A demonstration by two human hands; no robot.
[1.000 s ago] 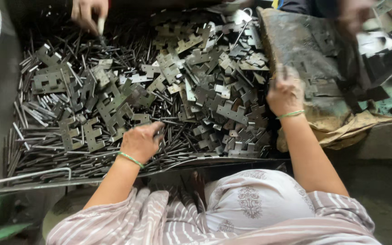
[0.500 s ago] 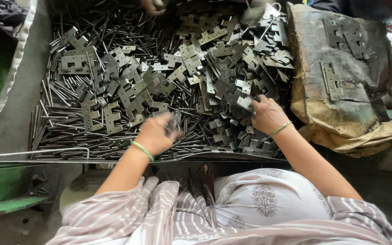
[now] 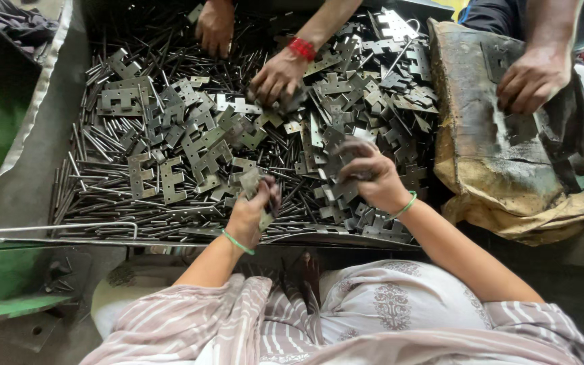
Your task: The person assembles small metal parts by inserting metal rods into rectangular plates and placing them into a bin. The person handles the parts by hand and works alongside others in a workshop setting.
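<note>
While both of the person's hands work at the near edge of the metal tray, the left hand is curled shut around a grey hinge leaf, which sticks up out of the top of the fist with the thumb pressed against its side. A green band circles that wrist. Just to the right, the right hand is bent over the heap of hinge plates, its fingers hooked down and closed on a dark plate that lies under the fingertips and partly hidden by them; how firmly it is gripped cannot be told. The two hands are near each other but apart, with loose plates and thin steel pins between and beneath them.

At the far side of the tray, two hands of another person dig in the same pile: one with a red wrist thread and one further left. To the right, a third person's hand rests on a stained, brownish sack that bears a few flat plates
</note>
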